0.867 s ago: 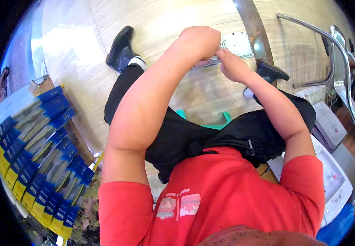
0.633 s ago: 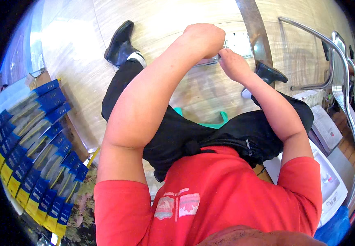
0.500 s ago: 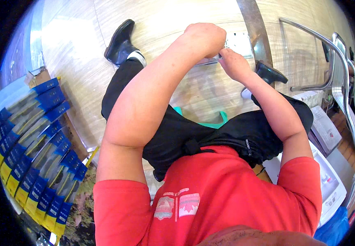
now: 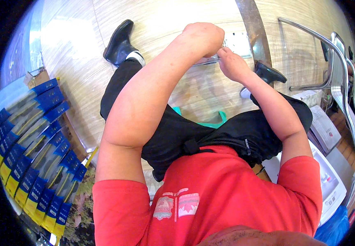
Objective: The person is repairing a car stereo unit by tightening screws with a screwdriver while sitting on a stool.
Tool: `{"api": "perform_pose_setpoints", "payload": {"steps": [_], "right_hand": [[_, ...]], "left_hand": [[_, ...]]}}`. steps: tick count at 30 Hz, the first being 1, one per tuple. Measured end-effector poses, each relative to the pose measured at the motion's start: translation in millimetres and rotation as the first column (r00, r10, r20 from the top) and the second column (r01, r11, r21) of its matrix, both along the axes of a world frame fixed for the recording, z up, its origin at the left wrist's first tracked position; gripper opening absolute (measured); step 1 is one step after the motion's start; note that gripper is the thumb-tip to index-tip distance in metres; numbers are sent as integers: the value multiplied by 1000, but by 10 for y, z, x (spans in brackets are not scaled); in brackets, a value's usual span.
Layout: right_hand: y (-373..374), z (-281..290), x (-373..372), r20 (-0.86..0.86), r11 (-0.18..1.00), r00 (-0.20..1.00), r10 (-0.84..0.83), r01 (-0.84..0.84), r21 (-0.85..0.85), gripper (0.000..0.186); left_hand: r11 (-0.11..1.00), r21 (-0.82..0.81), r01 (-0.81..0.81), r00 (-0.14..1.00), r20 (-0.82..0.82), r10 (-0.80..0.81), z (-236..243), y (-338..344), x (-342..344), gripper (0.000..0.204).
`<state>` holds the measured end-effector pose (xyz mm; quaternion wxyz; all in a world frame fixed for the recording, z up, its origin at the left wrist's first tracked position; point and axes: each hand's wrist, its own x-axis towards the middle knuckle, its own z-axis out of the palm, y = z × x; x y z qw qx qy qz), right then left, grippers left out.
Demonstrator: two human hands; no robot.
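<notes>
Ahead of me, at the far end of my outstretched arms, both hands meet over a flat white panel-like object (image 4: 240,44) with dark marks and holes in it. My left hand (image 4: 206,37) is closed, its fingers curled under and hidden behind the back of the hand. Fingers pressed together, my right hand (image 4: 231,62) nearly touches the left one from the right side. Whatever lies between the fingertips is too small and covered to name. A thin grey edge (image 4: 206,61) shows just below the left hand; I cannot tell whether it belongs to the white object.
Dark shiny boots (image 4: 120,43) stand on the pale tiled floor (image 4: 71,49). Stacked blue-and-yellow packages (image 4: 38,160) fill the left side. At right are a metal-tube chair (image 4: 341,74), a flat printed box (image 4: 325,129) and a white tub-like container (image 4: 329,176). Something green (image 4: 214,121) lies between my legs.
Both hands stay together over the white object, in nearly the same closed pose. The whole view has shifted very slightly.
</notes>
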<state>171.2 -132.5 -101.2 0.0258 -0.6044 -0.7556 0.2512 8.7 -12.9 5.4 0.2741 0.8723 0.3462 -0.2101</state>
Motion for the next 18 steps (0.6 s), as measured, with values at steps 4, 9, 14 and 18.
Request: {"api": "perform_pose_setpoints", "payload": {"steps": [4, 9, 14, 18], "right_hand": [[-7, 0, 3, 49, 1000, 999, 9, -9, -4, 33], [21, 38, -23, 87, 999, 995, -40, 41, -14, 31], [-24, 21, -32, 39, 1000, 999, -20, 20, 6, 31], [-25, 9, -31, 53, 1000, 998, 24, -25, 12, 32]], "left_hand": [[999, 30, 11, 999, 36, -12, -3, -9, -11, 28], [1000, 14, 2, 1000, 23, -2, -21, -13, -5, 29], [1000, 26, 10, 1000, 3, -10, -1, -29, -11, 29], [999, 49, -21, 998, 55, 18, -28, -41, -24, 20]]}}
